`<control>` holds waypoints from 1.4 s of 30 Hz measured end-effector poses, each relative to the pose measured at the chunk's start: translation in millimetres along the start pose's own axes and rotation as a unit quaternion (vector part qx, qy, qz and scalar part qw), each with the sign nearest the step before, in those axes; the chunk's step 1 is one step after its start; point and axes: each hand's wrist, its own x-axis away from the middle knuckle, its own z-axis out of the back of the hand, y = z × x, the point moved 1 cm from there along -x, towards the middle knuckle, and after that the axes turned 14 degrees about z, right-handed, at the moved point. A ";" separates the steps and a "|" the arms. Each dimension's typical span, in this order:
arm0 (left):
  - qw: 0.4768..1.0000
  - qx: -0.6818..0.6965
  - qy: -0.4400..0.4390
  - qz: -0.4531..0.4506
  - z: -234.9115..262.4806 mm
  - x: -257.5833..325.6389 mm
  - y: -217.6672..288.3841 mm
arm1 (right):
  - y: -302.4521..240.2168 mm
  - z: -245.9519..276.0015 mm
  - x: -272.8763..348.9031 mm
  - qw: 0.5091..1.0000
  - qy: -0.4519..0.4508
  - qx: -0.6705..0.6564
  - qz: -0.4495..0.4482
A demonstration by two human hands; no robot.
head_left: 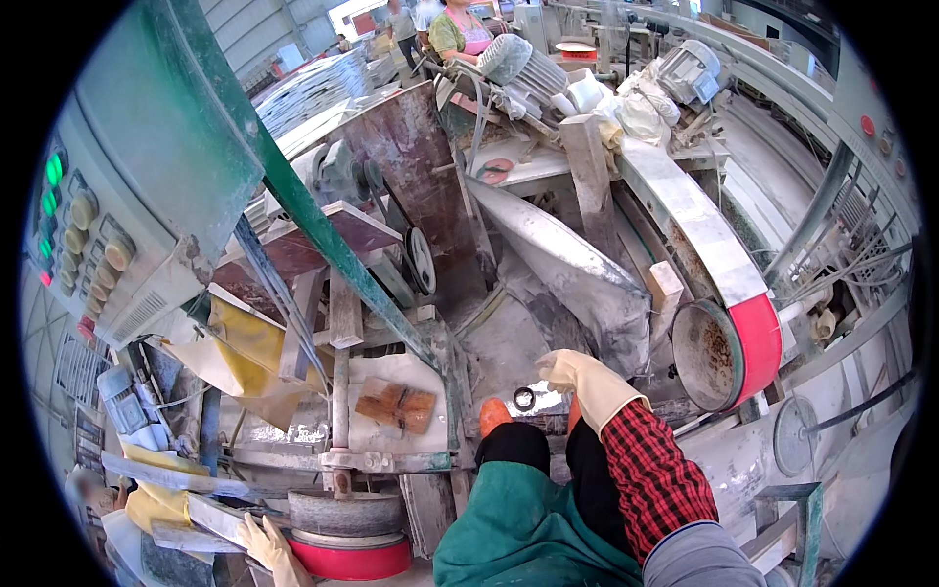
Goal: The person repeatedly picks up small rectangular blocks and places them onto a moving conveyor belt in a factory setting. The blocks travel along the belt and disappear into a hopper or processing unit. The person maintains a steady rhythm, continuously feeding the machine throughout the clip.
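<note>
My left hand [266,550], in a cream work glove, lies with its fingers stretched out at the end of a pale belt or strip [217,517], just left of a roller with a red band [352,560]. I cannot make out anything gripped in it. My right hand [585,380], also gloved, hangs over the floor in front of my knees, its fingers loosely bent and apart with nothing visible in them. Below its fingertips a small black ring [524,398] lies on the floor between my orange shoes [494,415].
A second belt [696,220] runs over a red-banded wheel [758,342] on the right. A control box with lit green buttons [147,186] stands at left, beside a green post [333,240]. A pulley [420,260] and a motor [523,64] lie ahead. A person [460,34] is beyond.
</note>
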 end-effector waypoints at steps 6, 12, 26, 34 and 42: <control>1.000 0.009 0.000 -0.007 -5.7 -1.9 -6.0 | 5.8 -1.9 -5.4 1.000 0.001 -0.002 -0.008; 1.000 0.019 -0.008 -0.002 1.1 9.5 5.7 | -3.7 2.1 4.0 1.000 -0.001 0.023 -0.008; 0.998 0.054 0.013 -0.006 -8.4 12.9 -0.2 | 3.3 -2.0 -5.3 0.998 0.018 0.062 0.001; 0.996 0.071 0.039 -0.031 -17.7 13.1 -7.7 | 2.3 -3.3 -6.3 0.998 0.003 0.068 -0.006; 0.996 0.070 0.042 -0.025 -16.5 21.2 -5.3 | -3.6 -1.8 -3.8 0.996 -0.017 0.082 0.006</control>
